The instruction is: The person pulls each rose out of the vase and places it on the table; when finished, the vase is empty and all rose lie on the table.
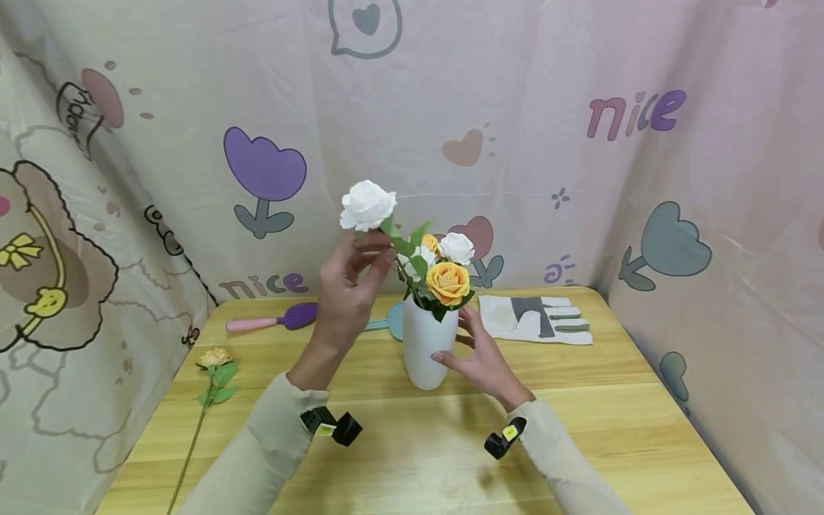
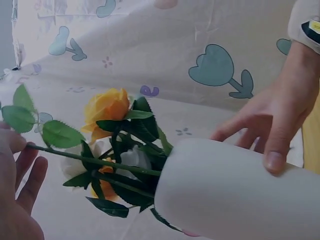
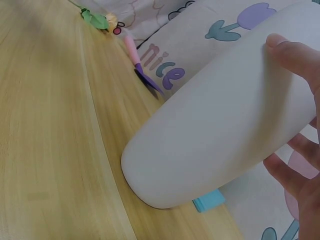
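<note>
A white vase (image 1: 425,354) stands upright on the table, holding white roses (image 1: 456,248) and yellow roses (image 1: 448,284) with green leaves. My left hand (image 1: 350,290) pinches the stem of a taller white rose (image 1: 368,205) just below its bloom. In the left wrist view that green stem (image 2: 100,161) runs down into the vase's mouth; its lower end is hidden inside. My right hand (image 1: 479,357) holds the vase's right side, thumb on the near face and fingers behind, as the right wrist view also shows around the vase (image 3: 215,125).
On the left lies a single pale yellow rose (image 1: 215,357) with a long stem. Along the back are a purple trowel (image 1: 299,315) with a pink handle, a light-blue tool (image 1: 395,322) partly behind the vase, and a white-and-grey glove (image 1: 515,318). Printed curtains (image 1: 412,107) surround the table.
</note>
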Tool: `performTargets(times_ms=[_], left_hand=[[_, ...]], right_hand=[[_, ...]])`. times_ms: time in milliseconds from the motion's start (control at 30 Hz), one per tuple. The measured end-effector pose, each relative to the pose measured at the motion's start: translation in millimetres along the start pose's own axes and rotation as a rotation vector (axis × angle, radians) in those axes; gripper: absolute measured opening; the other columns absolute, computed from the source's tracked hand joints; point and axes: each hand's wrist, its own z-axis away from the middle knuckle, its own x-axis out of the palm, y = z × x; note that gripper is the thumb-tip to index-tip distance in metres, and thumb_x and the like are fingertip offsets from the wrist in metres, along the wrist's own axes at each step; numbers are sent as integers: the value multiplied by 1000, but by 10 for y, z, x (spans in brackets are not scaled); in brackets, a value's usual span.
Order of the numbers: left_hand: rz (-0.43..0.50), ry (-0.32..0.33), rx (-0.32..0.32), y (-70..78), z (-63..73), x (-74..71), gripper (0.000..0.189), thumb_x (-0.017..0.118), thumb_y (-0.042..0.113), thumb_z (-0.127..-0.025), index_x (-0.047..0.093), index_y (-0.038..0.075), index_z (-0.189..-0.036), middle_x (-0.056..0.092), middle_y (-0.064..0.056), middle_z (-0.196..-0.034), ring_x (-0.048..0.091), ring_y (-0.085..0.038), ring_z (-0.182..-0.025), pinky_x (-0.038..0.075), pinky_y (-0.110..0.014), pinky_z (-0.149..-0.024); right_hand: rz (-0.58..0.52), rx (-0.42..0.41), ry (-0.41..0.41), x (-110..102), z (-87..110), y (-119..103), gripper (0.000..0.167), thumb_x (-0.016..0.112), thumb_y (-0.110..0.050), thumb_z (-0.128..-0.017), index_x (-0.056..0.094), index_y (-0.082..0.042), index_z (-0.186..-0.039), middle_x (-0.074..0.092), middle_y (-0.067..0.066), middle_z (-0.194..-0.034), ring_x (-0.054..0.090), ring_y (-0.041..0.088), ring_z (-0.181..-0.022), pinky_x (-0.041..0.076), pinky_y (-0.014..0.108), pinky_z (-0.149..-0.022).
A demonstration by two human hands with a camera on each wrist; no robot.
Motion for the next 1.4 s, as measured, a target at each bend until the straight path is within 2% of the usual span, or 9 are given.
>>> performTargets(times_ms=[267, 467, 633, 833, 933, 1033, 1167, 1233, 1400], left_hand=[[113, 121, -40, 48, -106, -60, 30, 66, -11, -102, 59, -13, -131, 72, 6, -114, 76, -14, -98, 68, -35, -88], [217, 238, 36, 127, -217, -217, 31, 67, -13, -100, 61, -3, -129, 71, -4, -122, 73, -19, -102, 70, -40, -83], [255, 318, 42, 182, -278, -447, 29, 69, -11, -98, 61, -1, -124, 69, -12, -115, 74, -24, -100, 70, -39, -81], [197, 280, 11, 98, -208, -794, 24, 71, -10, -99, 67, -3, -122, 71, -12, -107, 76, -19, -94, 69, -32, -78], [140, 247, -53, 15, -110, -962, 25, 71, -9, -100, 68, -6, -124, 72, -10, -113, 75, -17, -92, 68, -29, -78], [-32, 218, -174, -88, 17, -1138, 27, 72, 0, -103, 69, -1, -130, 74, -3, -112, 76, -12, -86, 66, -24, -78], [-282, 134, -412, -211, 216, -1406, 37, 72, 24, -107, 66, 15, -142, 76, 11, -104, 76, -3, -84, 66, -25, -65], [-324, 79, -520, -265, 317, -1546, 43, 71, 32, -108, 62, 19, -148, 73, 15, -109, 75, -1, -88, 67, -30, -63], [-399, -58, -676, -394, 563, -1881, 52, 69, 31, -109, 54, 13, -155, 68, 10, -123, 70, 2, -101, 65, -20, -83]], right_hand=[[-7, -9, -6, 8, -6, -25, 105, 89, -24, -94, 21, -39, -172, 40, 6, -174, 47, 42, -155, 51, 63, -118], [-1, -1, 3, 0, 8, -19, 105, 89, -25, -94, 21, -42, -171, 40, 5, -173, 48, 41, -154, 51, 62, -118], [0, -1, 7, -6, 13, -9, 105, 89, -25, -93, 20, -42, -171, 41, 6, -173, 48, 42, -154, 51, 63, -118], [0, -7, 4, 10, 5, 9, 106, 90, -25, -93, 20, -41, -172, 40, 6, -173, 48, 42, -154, 51, 63, -117], [-5, -5, 5, 11, 0, 13, 107, 90, -25, -93, 20, -41, -172, 40, 5, -173, 48, 41, -154, 51, 62, -118], [-10, 0, 7, 3, 7, 8, 107, 90, -24, -93, 20, -42, -171, 40, 5, -173, 48, 41, -154, 51, 62, -118], [-12, 3, 4, -1, 16, -7, 106, 90, -24, -93, 20, -41, -171, 40, 6, -173, 47, 42, -155, 50, 63, -118], [-10, 4, 1, 1, 14, -10, 106, 89, -25, -93, 20, -41, -171, 40, 6, -173, 47, 41, -155, 50, 63, -118], [1, -1, -1, 1, 9, -22, 106, 90, -26, -93, 20, -40, -172, 41, 6, -173, 48, 41, -154, 52, 61, -118]])
